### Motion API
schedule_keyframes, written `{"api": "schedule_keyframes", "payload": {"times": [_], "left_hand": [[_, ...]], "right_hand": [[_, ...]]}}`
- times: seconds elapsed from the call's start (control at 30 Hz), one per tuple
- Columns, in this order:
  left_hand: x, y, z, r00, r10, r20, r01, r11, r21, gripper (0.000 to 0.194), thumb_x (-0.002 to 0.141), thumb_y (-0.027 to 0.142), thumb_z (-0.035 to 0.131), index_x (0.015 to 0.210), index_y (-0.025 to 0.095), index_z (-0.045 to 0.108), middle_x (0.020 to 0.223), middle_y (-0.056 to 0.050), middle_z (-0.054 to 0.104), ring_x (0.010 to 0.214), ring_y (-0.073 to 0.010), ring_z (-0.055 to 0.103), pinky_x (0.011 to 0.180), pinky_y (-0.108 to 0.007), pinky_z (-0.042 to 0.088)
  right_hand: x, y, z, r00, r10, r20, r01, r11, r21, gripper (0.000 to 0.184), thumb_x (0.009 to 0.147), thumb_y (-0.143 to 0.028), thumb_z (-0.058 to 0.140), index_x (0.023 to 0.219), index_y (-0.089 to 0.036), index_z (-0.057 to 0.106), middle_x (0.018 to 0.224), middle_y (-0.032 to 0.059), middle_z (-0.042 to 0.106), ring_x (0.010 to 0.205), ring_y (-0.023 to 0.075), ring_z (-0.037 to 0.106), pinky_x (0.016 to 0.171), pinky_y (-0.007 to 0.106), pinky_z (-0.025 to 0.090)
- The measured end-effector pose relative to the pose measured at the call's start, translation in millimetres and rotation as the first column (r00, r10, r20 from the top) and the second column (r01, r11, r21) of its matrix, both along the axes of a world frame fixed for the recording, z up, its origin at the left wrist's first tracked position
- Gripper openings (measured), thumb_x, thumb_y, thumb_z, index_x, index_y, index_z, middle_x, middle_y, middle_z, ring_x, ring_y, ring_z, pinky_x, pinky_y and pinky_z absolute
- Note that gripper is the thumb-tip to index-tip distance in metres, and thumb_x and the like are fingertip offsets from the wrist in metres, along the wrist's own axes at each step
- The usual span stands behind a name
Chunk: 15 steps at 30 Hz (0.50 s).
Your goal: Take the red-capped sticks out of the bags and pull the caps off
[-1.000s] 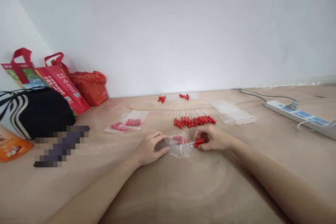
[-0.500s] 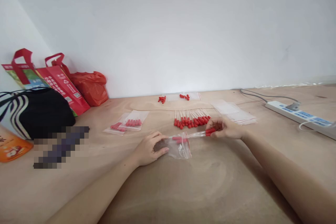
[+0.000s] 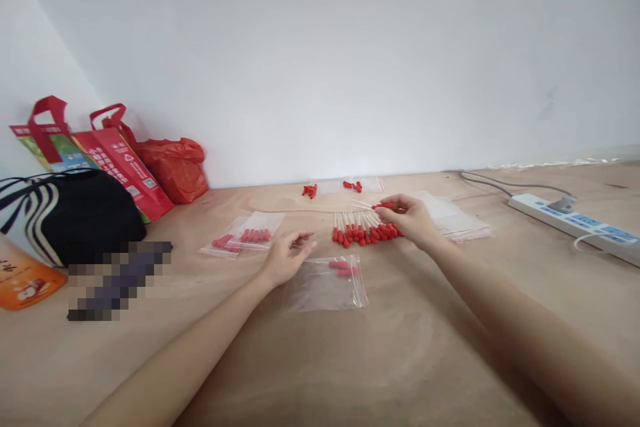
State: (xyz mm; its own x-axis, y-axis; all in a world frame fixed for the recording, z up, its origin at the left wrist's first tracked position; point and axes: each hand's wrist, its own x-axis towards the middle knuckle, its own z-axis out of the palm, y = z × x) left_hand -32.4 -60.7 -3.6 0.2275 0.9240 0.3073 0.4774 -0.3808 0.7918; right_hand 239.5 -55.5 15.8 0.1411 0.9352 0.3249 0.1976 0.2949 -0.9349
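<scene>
Sticks with red ends (image 3: 384, 205) are pinched in the right hand (image 3: 411, 219), over a row of similar sticks (image 3: 354, 235) toward the back edge of the bench (image 3: 400, 360). The left hand (image 3: 287, 259) is empty, fingers loosely curled, by the upper left corner of a clear bag (image 3: 325, 293), farther from that edge; touching or not, I cannot tell. Inside lie red-ended sticks (image 3: 343, 265).

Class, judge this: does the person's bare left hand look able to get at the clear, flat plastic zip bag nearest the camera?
Probably yes: the bare left hand looks empty, the clear plastic zip bag lies close by it, and nothing visible blocks the way.
</scene>
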Motion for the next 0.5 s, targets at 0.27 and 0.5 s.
{"api": "schedule_keyframes", "payload": {"times": [0.27,0.5], "left_hand": [[32,65,-9.3,0.979,0.038,0.198,0.017,0.963,-0.268,0.035,0.070,0.044,0.057,0.081,0.011,0.062,0.074,-0.005,0.063,0.062,-0.0122,0.057,0.068,-0.030,0.047],[45,68,-20.2,0.982,-0.057,0.182,0.102,0.962,-0.252,0.027,0.073,0.038,0.054,0.075,0.012,0.063,0.068,-0.003,0.063,0.063,-0.0133,0.056,0.064,-0.026,0.045]], "right_hand": [[-84,23,-17.4,0.658,-0.168,0.734,0.011,0.977,0.214,0.019,0.078,-0.023,0.048,0.092,-0.017,0.059,0.084,0.0066,0.060,0.075,0.0158,0.055,0.066,0.026,0.040],[-89,21,-28.6,0.531,-0.181,0.828,-0.028,0.973,0.231,0.021,0.075,-0.038,0.056,0.082,-0.019,0.063,0.085,0.0083,0.060,0.087,0.0212,0.052,0.073,0.031,0.033]]}}
